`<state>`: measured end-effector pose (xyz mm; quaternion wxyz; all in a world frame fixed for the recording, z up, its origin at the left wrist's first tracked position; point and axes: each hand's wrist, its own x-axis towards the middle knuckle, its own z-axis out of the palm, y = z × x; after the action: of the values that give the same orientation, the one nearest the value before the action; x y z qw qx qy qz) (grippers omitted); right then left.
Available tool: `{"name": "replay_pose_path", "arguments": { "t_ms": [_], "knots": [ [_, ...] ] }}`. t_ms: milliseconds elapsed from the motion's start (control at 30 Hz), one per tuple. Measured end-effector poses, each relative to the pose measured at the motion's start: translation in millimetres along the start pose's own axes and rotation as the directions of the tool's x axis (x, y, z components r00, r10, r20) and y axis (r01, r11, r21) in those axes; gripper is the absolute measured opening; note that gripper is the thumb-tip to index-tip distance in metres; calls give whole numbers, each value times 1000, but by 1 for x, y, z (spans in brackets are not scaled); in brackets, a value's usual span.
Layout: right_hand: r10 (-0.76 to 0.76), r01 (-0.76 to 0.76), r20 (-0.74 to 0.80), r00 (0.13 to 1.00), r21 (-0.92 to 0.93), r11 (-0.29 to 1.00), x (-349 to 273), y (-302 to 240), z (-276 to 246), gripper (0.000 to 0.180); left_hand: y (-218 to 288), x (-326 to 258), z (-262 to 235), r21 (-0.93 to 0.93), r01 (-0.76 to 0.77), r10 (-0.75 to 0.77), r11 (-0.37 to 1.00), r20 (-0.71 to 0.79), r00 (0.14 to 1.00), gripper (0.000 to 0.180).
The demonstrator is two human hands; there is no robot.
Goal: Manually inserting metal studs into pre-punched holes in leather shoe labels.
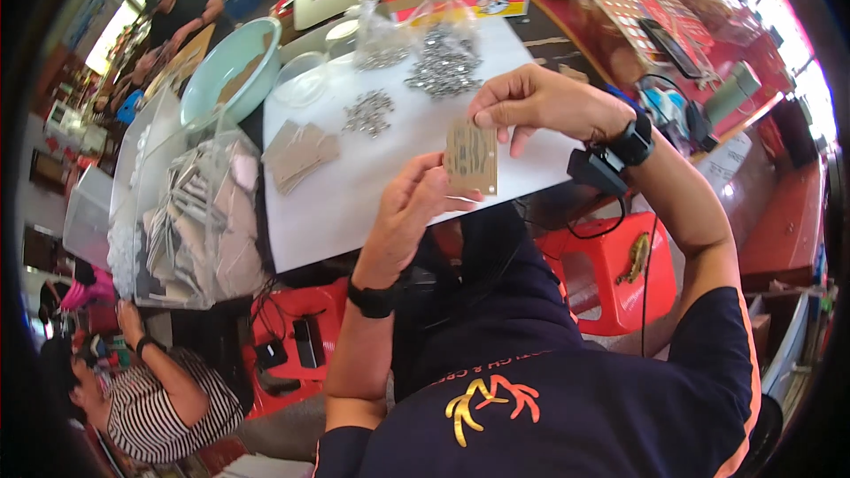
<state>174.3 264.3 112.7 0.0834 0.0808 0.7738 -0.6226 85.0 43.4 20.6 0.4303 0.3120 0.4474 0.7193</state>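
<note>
Brown card is held above the white table, between both hands. Leftward lie a clear bin of packed cards, loose cards and metal clips. Left hand grasps the card's lower edge; right hand pinches its top. Recommendation: keep the card level, thumbs clear of its face, and press evenly.

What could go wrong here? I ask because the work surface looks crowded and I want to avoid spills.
The cardboard card is pinched between the left hand and right hand out past the white board's near edge; a loose grip could drop it onto the lap. The small metal pieces lie loose, so a sleeve could scatter them. The stack of spare cards sits close to the board's left edge.
</note>
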Motion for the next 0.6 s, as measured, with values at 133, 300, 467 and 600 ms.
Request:
{"name": "replay_pose_path", "arguments": {
  "t_ms": [133,300,467,600],
  "knots": [
    [-6,20,134,991,-99,995,35,-11,42,26,8,-22,-16,-199,82,-67,977,82,994,36],
    [-10,53,196,981,-217,975,89,-27,77,31,14,-60,-49,-87,-8,-7,996,-172,985,34],
    [-77,151,198,977,-394,907,161,-33,105,32,10,-90,-67,-29,-126,98,992,-468,878,30],
    [-500,500,283,819,-778,380,222,-6,127,35,9,-101,-73,-42,-185,128,982,-575,808,30]
  ]
}}
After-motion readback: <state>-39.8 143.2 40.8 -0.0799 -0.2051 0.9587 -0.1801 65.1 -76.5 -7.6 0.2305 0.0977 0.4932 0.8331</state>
